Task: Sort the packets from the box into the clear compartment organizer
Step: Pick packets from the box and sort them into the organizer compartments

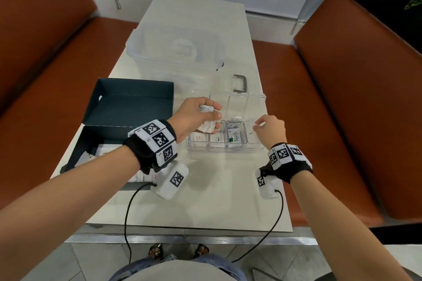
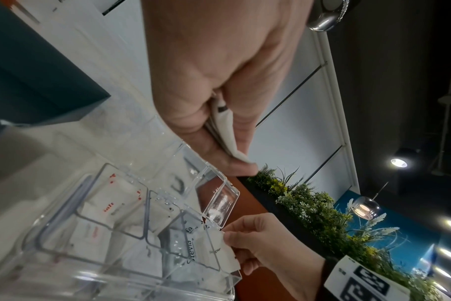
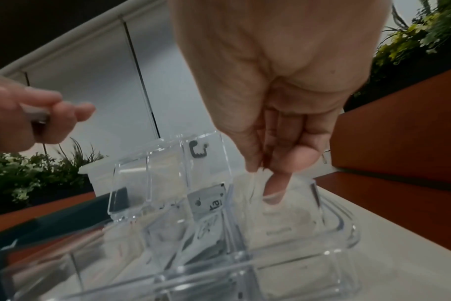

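While left hand [image 1: 199, 116] grips white packets [image 1: 206, 125], right hand [image 1: 270, 129] pinches sugar packet [image 2: 220, 247].

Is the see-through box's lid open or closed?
Open. The lid stands up behind the organizer, so its compartments are uncovered.

Clear organizer [image 1: 225, 151]; dark teal box [image 1: 127, 107]. White packets [image 1: 206, 126], one with green mark and black "Stevia" lettering [image 1: 235, 138]; one red-lettered [image 1: 198, 138]. Cream table [image 1: 205, 201], rust-orange benches [image 1: 342, 102]. Black-and-white checker-coded wristbands [image 1: 157, 138].
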A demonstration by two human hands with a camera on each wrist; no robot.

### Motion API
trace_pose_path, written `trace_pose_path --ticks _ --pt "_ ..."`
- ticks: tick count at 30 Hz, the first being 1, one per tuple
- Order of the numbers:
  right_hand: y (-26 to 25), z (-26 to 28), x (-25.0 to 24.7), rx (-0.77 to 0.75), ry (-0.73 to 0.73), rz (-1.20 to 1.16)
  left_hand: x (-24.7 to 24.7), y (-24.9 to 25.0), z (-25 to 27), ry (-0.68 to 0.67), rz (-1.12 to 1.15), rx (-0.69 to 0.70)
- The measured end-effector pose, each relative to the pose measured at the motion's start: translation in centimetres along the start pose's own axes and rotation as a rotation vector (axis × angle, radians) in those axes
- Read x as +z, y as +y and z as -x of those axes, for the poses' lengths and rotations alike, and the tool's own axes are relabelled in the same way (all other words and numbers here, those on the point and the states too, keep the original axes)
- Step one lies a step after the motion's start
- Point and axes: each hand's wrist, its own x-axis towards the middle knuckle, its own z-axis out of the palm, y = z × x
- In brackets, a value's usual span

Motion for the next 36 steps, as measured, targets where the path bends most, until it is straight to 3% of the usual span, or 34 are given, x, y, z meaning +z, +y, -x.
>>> trace_pose_path --ticks 7,13,16,20,27,31,33,36 --pt "0.0 0.0 0.1 -0.073 0.004 0.241 -0.2 -0.1 0.4 0.018 0.021 -0.017" --pt "0.5 -0.7 -0.6 -0.298 -0.066 0.544 -0.4 -0.2 0.6 0.021 0.025 -0.017" --pt "0.3 -0.9 -0.7 -0.317 -0.125 0.713 -0.3 -0.2 0.5 0.028 0.047 -0.030" --pt "0.0 -0.9 -0.3 -0.311 -0.148 0.746 -0.3 0.0 0.3 0.038 0.192 -0.115" --pt "0.1 -0.2 -0.1 -0.321 -0.136 0.685 -1.1 0.5 0.1 0.024 0.623 -0.297" --pt "-0.2 0.4 -1.2 -0.401 -0.026 0.659 -1.3 0.5 -0.2 0.013 0.542 -0.295" --pt "-1.2 1.0 -2.1 -0.440 0.097 0.465 -1.5 0.6 -0.3 0.002 0.464 -0.274" --pt "-3.8 2.8 -3.4 -0.447 0.094 -0.053 -1.5 0.4 -0.2 -0.044 0.414 -0.235"
